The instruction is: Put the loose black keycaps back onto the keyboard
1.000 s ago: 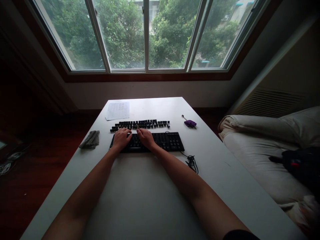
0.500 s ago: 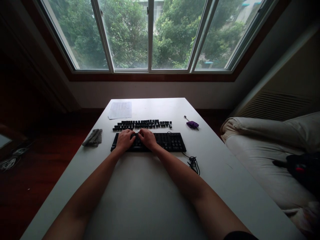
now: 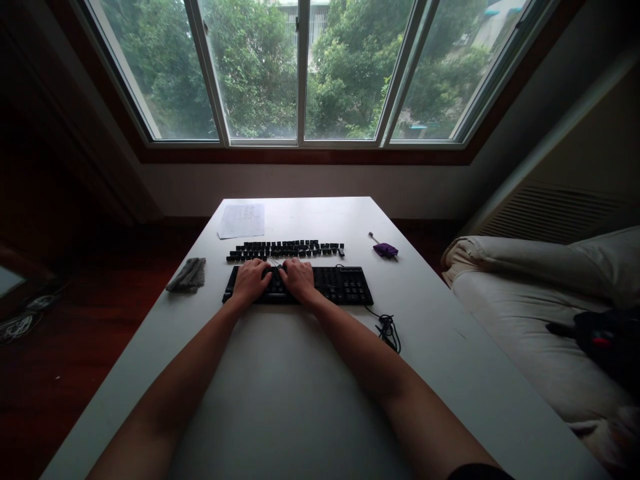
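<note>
A black keyboard (image 3: 345,285) lies across the white table, long side toward me. My left hand (image 3: 251,280) is over its left part, fingers bent and close together, with the thumb pointing inward. Just to the right, my right hand (image 3: 299,277) is over the middle keys, fingers curled and thumb turned toward the left one. The fingertips of both are hidden, so whatever they may pinch does not show. Behind the keyboard stand rows of loose black keycaps (image 3: 295,249). Thin pale wires (image 3: 273,261) show between the hands at the keyboard's back edge.
A grey cloth (image 3: 187,275) lies to the left. A printed sheet (image 3: 243,220) is at the back left. To the right are a purple cloth (image 3: 385,251) with a small brush (image 3: 373,237) and the coiled cable (image 3: 387,330). A couch (image 3: 515,313) stands beside the table (image 3: 280,393).
Both hands stay in nearly the same place over the keyboard. The whole view has shifted very slightly; nothing on the table has visibly moved.
</note>
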Available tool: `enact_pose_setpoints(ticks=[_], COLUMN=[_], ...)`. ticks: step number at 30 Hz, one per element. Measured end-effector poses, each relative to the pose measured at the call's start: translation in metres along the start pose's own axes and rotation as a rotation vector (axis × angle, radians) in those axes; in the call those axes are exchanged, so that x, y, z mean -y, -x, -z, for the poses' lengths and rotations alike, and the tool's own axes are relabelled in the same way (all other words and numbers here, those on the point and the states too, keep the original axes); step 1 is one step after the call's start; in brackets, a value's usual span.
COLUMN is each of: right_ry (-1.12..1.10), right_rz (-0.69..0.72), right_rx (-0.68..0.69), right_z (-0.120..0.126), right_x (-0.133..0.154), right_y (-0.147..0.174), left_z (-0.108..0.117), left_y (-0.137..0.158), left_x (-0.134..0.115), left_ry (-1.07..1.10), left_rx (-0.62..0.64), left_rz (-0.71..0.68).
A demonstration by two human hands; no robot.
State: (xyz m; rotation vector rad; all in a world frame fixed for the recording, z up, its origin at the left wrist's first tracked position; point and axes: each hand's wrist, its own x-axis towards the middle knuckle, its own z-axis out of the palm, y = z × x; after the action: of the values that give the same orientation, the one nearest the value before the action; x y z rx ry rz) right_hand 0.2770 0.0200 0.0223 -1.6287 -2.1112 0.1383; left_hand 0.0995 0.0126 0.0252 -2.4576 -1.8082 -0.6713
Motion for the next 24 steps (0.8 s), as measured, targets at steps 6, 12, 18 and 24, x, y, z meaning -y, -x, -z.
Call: enact_pose_setpoints(ticks=[6, 12, 18, 24], right_ry=[0.014, -0.034, -0.108, -0.568], right_rz=[0.02, 0.052, 0.061, -0.073], right_rx=[-0.001, -0.01, -0.063, -0.084], right_z=[0.0, 0.004, 0.003, 0.002], right_x=[-0.003, -0.002, -0.001, -0.011], right_y=[-0.002, -0.002, -0.003, -0.017], left_z=[0.0, 0.0, -0.002, -0.002], left_y=[0.0, 0.001, 0.001, 0.0], left_x=[0.0, 0.0, 0.003, 0.003], left_ry=[0.003, -0.002, -0.001, 0.019], left_rx=[-0.014, -0.008, -0.022, -0.016], left_rz=[-0.013, 0.004, -0.011, -0.008])
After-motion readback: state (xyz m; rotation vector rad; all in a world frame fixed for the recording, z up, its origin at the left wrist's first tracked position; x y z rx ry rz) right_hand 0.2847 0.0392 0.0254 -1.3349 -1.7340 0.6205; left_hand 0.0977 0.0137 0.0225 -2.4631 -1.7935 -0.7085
